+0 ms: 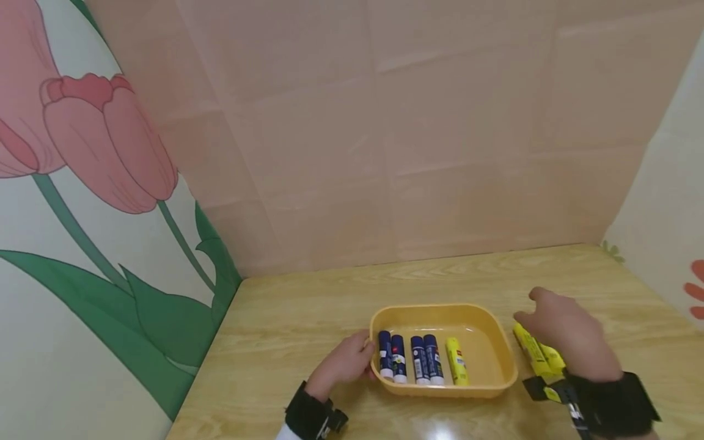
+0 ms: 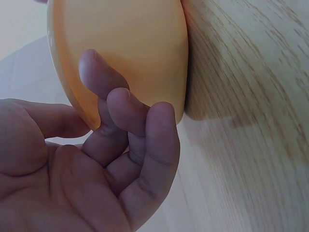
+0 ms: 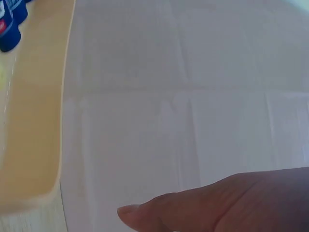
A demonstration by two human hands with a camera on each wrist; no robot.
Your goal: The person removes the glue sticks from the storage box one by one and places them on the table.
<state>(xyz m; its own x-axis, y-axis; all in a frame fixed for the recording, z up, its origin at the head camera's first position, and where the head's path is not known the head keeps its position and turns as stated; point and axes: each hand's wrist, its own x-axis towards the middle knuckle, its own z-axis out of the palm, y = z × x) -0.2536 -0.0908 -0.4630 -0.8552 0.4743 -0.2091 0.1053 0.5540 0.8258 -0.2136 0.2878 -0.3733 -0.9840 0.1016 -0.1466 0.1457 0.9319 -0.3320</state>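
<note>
A yellow-orange plastic tray point(image 1: 486, 348) sits on the table. In it lie several dark blue glue sticks point(image 1: 432, 357) with white ends and one yellow glue stick point(image 1: 457, 362). My left hand point(image 1: 345, 359) pinches the tray's left rim; in the left wrist view the thumb is at the rim and curled fingers point(image 2: 161, 125) are against the outer wall. To the right of the tray, my right hand point(image 1: 569, 330) is over two yellow glue sticks point(image 1: 532, 351), partly hiding them. Its thumb and index finger are apart, with nothing seen between them.
The wood-grain table point(image 1: 297, 318) ends at a pinkish-brown covered wall point(image 1: 412, 153) behind. A panel with painted tulips point(image 1: 104, 140) borders the left side, a pale panel point(image 1: 671, 214) the right. Both wrists wear black straps point(image 1: 613, 403).
</note>
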